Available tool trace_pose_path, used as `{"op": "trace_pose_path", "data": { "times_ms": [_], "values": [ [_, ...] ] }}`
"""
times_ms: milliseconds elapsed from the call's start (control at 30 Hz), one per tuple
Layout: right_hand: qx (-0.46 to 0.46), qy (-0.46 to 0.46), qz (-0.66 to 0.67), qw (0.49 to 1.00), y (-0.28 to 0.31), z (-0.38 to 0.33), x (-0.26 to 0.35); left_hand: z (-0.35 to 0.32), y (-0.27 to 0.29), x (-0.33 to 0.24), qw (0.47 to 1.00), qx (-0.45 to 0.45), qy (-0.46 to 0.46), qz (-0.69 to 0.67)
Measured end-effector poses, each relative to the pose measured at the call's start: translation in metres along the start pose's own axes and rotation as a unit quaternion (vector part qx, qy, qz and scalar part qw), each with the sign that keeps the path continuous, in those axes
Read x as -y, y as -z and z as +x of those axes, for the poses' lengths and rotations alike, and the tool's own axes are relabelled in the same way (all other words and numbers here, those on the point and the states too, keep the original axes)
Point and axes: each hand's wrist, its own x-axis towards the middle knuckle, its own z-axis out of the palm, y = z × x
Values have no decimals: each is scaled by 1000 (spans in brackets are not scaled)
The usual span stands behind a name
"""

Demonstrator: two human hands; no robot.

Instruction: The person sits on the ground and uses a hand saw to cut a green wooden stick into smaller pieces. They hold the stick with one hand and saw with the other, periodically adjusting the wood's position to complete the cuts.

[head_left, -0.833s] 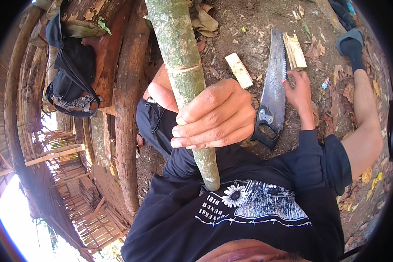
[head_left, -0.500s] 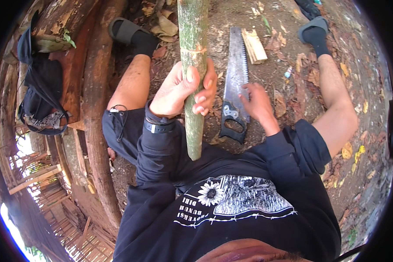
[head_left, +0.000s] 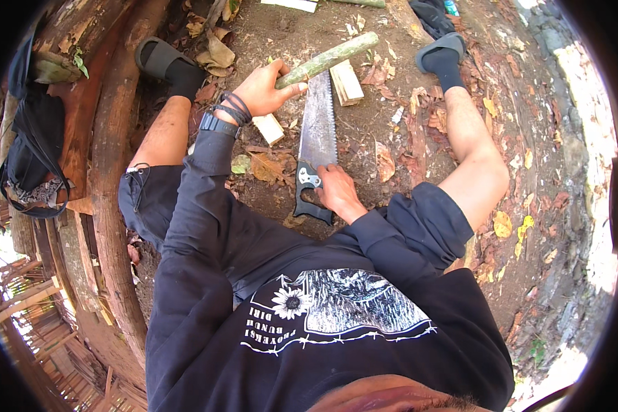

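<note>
My left hand (head_left: 259, 90) is closed around the lower end of a green-barked stick (head_left: 336, 58), held slanting up to the right above the ground. Beneath it a handsaw (head_left: 317, 123) lies flat, its toothed blade pointing away from me and its black handle nearest. My right hand (head_left: 340, 192) is down at the handle's right side, fingers curled against it where the blade begins; part of the grip is hidden under them. Beside the blade sit a split wood block (head_left: 347, 84) on the right and a smaller wood piece (head_left: 268, 128) on the left.
My legs spread to both sides of the saw. A thick log (head_left: 113, 172) runs along the left, with a black bag (head_left: 38, 141) hanging beyond it. Another pale wood piece (head_left: 290, 4) and a green branch (head_left: 362, 2) lie at the far edge. Dry leaves (head_left: 271, 167) litter the soil.
My left hand has moved away from me, and the stick has swung from upright to a slant over the saw. My right hand has come down onto the saw's handle. The view has shifted.
</note>
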Motion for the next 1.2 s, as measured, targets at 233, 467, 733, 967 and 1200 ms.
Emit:
{"op": "trace_pose_path", "data": {
  "times_ms": [233, 467, 733, 967, 1200],
  "values": [
    [-42, 56, -66, 995, -13, 0, 3, 21, -57, 42, 1000, 21, 12, 20],
    [-25, 49, -54, 997, -15, 5, 10, 47, -108, 76, 993, 38, 78, 81],
    [10, 12, -41, 999, -17, 8, 9, 47, -126, 109, 984, 20, 48, 169],
    [8, -6, -63, 998, -11, 9, 18, 56, -124, 108, 977, 45, 98, 186],
    [-25, 88, -99, 991, -14, 8, 8, 60, -126, 104, 977, 10, 113, 180]
  ]
}}
